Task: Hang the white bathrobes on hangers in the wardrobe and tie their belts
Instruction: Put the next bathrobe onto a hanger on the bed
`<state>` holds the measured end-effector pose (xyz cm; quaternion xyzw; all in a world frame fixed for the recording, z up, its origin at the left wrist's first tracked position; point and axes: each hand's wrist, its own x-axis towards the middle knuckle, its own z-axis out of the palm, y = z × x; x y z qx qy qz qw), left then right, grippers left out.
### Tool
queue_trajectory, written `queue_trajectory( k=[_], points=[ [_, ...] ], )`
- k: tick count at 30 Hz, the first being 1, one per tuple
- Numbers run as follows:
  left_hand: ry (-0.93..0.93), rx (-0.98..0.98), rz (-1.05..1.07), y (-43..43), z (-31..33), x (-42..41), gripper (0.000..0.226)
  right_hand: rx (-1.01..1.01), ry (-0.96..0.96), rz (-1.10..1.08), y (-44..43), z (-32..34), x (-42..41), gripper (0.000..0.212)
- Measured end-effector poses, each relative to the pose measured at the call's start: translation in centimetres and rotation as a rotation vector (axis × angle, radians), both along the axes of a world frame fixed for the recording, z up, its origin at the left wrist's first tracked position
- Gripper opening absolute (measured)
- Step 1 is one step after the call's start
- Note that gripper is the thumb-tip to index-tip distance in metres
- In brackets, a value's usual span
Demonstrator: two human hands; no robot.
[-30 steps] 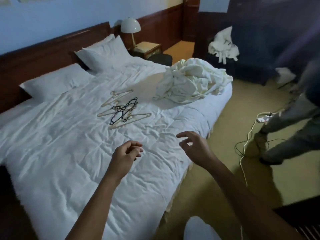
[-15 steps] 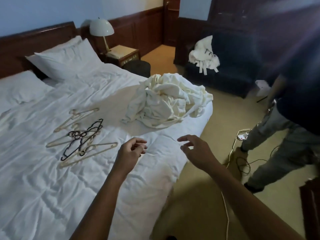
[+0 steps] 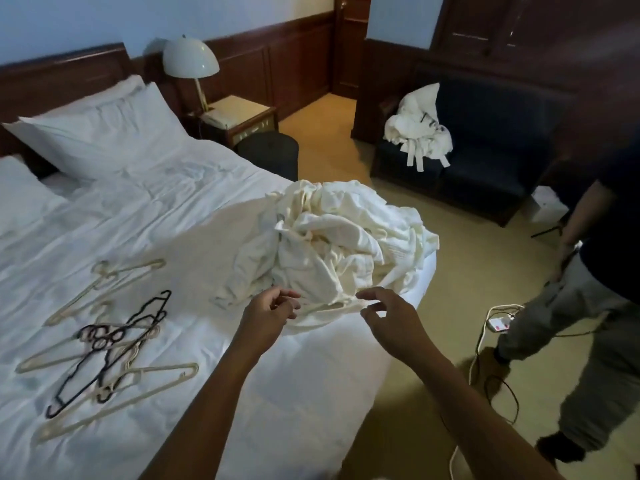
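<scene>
A crumpled heap of white bathrobes (image 3: 332, 247) lies on the bed's near right corner. My left hand (image 3: 268, 315) hovers just in front of the heap's lower edge, fingers loosely curled, holding nothing. My right hand (image 3: 389, 320) is stretched out beside it, fingers relaxed and spread, also holding nothing. Several hangers (image 3: 107, 344), beige ones and a black one, lie tangled on the white duvet (image 3: 156, 216) to the left. Another white bathrobe (image 3: 417, 128) with dangling belt ends sits bundled on a dark sofa (image 3: 485, 150). No wardrobe interior shows.
A person (image 3: 588, 292) in grey trousers stands at the right on the carpet. A white extension lead and cables (image 3: 498, 323) trail across the floor by their feet. Pillows (image 3: 100, 133), a lamp (image 3: 190, 62), a nightstand (image 3: 239, 116) and a dark stool (image 3: 268, 154) stand at the bed's head.
The view has swung right and closer to the heap. Both hands have moved forward and now reach the robe heap's near edge. The person at the right has stepped nearer.
</scene>
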<state>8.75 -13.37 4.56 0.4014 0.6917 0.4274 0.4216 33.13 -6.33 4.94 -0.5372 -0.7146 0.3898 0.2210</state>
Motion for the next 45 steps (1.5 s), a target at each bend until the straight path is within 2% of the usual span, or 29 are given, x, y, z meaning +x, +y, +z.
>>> queue_trajectory(
  k=[9,12,18,20,21,23,25,27,29,33,35,38,39,41,43,44,45],
  points=[
    [0.042,-0.113,0.034,13.6,-3.4,-1.5,0.017,-0.007,-0.104,0.074,18.4,-4.0,-2.9,0.035],
    [0.035,-0.169,0.109,16.4,-4.5,-1.5,0.019,-0.006,-0.209,0.130,25.4,-5.8,-4.6,0.049],
    [-0.072,-0.274,0.317,20.4,-6.5,-0.4,0.015,-0.110,-0.441,0.234,36.0,-11.9,-8.0,0.091],
    [-0.131,-0.283,0.359,21.3,-7.1,0.4,0.013,-0.107,-0.528,0.276,37.7,-14.4,-8.8,0.093],
    [-0.150,-0.286,0.374,21.6,-7.4,0.8,0.013,-0.104,-0.560,0.301,38.0,-15.5,-9.1,0.084],
    [-0.179,-0.303,0.398,22.1,-8.1,1.6,0.015,-0.118,-0.557,0.333,38.1,-17.0,-9.3,0.047],
    [-0.203,-0.314,0.430,22.5,-8.6,2.3,0.017,-0.173,-0.442,0.312,37.9,-17.2,-9.4,0.019],
    [-0.241,-0.311,0.478,22.9,-8.8,2.6,0.017,-0.223,-0.270,0.277,37.4,-15.6,-9.8,0.016],
    [-0.327,-0.315,0.565,23.6,-8.7,2.7,0.021,-0.180,-0.128,0.258,36.6,-12.5,-10.1,0.018],
    [-0.682,-0.320,0.707,25.4,-6.5,2.1,0.047,-0.102,0.060,0.405,34.1,-5.4,-11.1,0.009],
    [-0.899,-0.196,0.642,26.3,-4.4,1.3,0.063,-0.033,0.092,0.551,32.1,-2.6,-11.8,0.005],
    [-1.075,0.010,0.447,26.3,-0.1,-0.1,0.065,0.143,0.102,0.721,27.9,-0.4,-12.9,0.011],
    [-1.029,0.023,0.411,25.8,1.1,-0.6,0.063,0.151,0.132,0.721,26.4,0.1,-13.1,0.013],
    [-0.832,-0.028,0.514,23.9,2.2,-1.8,0.050,0.103,0.203,0.672,23.5,0.4,-13.0,0.023],
    [-0.694,-0.034,0.526,20.8,2.4,-2.7,0.043,0.141,0.186,0.641,20.2,0.1,-12.6,0.019],
    [-0.665,-0.011,0.506,19.0,2.5,-3.0,0.036,0.180,0.178,0.619,18.2,-0.2,-12.2,0.015],
    [-0.670,0.016,0.503,17.1,2.6,-3.3,0.028,0.211,0.199,0.587,16.2,-0.6,-11.8,0.021]
  ],
)
